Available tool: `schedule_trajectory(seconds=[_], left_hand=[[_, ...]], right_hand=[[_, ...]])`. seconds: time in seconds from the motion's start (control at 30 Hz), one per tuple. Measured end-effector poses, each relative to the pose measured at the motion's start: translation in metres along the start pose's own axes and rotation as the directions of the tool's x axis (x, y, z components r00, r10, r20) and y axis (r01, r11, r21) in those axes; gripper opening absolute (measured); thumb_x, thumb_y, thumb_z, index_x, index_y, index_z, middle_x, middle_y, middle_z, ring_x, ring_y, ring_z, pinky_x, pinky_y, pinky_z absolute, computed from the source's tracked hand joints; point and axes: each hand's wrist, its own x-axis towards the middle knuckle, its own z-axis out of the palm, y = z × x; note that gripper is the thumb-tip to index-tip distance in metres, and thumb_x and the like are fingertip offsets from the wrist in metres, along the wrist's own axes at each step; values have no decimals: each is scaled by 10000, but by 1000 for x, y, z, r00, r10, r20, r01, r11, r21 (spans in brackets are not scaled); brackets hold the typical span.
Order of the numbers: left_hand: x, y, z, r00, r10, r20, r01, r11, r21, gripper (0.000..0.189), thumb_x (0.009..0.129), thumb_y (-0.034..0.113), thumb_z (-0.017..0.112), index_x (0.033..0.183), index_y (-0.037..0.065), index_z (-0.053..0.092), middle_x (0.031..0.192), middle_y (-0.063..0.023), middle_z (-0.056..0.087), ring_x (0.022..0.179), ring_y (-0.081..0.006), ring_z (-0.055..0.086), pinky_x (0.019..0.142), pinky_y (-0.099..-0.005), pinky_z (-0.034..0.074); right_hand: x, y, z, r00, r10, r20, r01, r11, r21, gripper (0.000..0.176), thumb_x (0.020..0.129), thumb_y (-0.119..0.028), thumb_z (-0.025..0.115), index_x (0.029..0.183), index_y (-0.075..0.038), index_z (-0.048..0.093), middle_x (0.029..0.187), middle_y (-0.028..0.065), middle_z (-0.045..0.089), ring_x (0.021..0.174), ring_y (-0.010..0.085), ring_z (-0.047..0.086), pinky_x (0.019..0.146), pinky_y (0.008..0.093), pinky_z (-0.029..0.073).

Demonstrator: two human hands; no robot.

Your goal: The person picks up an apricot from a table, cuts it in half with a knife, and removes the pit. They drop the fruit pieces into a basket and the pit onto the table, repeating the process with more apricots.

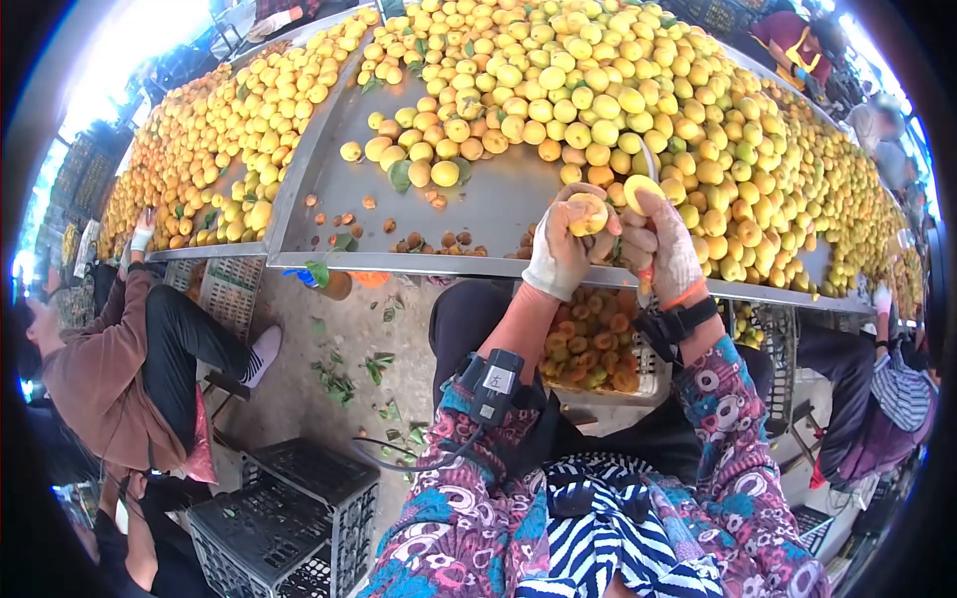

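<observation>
My left hand (560,253), in a white glove with the fingertips bare, grips an apricot half (588,215) with its cut face showing. Just beside it, my right hand (670,247), also gloved, pinches another yellow apricot half (641,192) between thumb and fingers. Both hands are close together over the front edge of the metal table (469,264). A thin pale curved strip rises behind the right hand's piece, and a small orange bit shows below that palm. Whole apricots (598,100) are heaped beyond my hands. Loose pits (449,242) lie along the near edge.
Below my hands, a crate (648,374) holds apricot halves. Black crates (289,508) stand on the floor at lower left, near scattered leaves (334,384). A person in brown (110,379) sits at left; another person (897,399) sits at right. More people are across the table.
</observation>
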Motion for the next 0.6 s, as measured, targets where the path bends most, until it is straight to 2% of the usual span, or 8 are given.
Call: schedule_trajectory(seconds=[0.07, 0.13, 0.2, 0.27, 0.3, 0.4, 0.53, 0.6], left_hand=[[2, -1, -1, 1000, 23, -4, -22, 998, 58, 319, 864, 287, 415, 1024, 31, 518, 780, -106, 579, 539, -119, 460, 479, -210, 352], [6, -9, -2, 947, 308, 86, -318, 877, 360, 323, 904, 320, 416, 1003, 36, 532, 780, -108, 580, 526, -121, 451, 475, -213, 348], [6, -11, -2, 951, 308, 31, -298, 886, 355, 353, 939, 359, 409, 989, 37, 546, 783, -107, 584, 531, -121, 453, 477, -212, 347], [-2, 3, 6, 985, -7, -170, 11, 1000, 19, 403, 967, 402, 392, 980, 35, 559, 788, -103, 589, 553, -118, 465, 484, -209, 349], [-1, 4, 4, 989, -3, -148, 14, 997, 77, 489, 931, 525, 431, 994, 59, 565, 814, -75, 608, 746, -126, 574, 573, -202, 443], [0, 2, 11, 978, 7, -208, 4, 999, 52, 496, 937, 525, 415, 999, 56, 562, 814, -76, 613, 697, -125, 556, 557, -203, 427], [5, -5, 13, 986, -7, -164, 21, 996, 83, 492, 952, 516, 389, 995, 53, 550, 804, -80, 614, 642, -117, 518, 529, -205, 404], [5, -12, 15, 989, 9, -148, 4, 996, 87, 483, 959, 507, 377, 994, 54, 540, 791, -83, 611, 621, -112, 500, 519, -207, 395]], right_hand=[[-21, -6, -2, 999, -43, -17, 42, 998, -54, 173, 885, -221, 608, 947, -87, 519, 593, -24, 477, 384, 45, 373, 341, 192, 287], [-40, -2, -15, 998, 58, -26, -62, 984, -165, 225, 869, -221, 641, 992, -81, 515, 569, -36, 458, 373, 43, 367, 338, 189, 291], [-52, 1, -34, 997, 70, 26, -56, 926, -374, 211, 897, -214, 619, 1031, -88, 516, 600, -36, 481, 411, 31, 392, 349, 181, 302], [-34, 38, -76, 985, -18, -172, -19, 978, -210, 173, 923, -207, 589, 1034, -92, 522, 621, -44, 482, 443, 22, 405, 355, 173, 296], [-32, 38, -74, 973, -79, -217, 44, 986, -163, 156, 935, -205, 573, 1033, -94, 526, 629, -47, 481, 455, 21, 409, 357, 173, 293], [-31, 15, -56, 917, -319, -242, 301, 948, -109, 119, 967, -200, 525, 1022, -96, 540, 647, -52, 470, 484, 27, 417, 361, 177, 285], [-12, -32, 8, 913, -363, -185, 381, 922, 75, 191, 954, -282, 543, 913, -97, 522, 596, -49, 422, 415, 53, 350, 336, 226, 258], [5, -36, 34, 839, -517, -170, 531, 846, 46, 248, 961, -348, 514, 861, -122, 502, 565, -61, 359, 407, 55, 288, 363, 225, 208]])
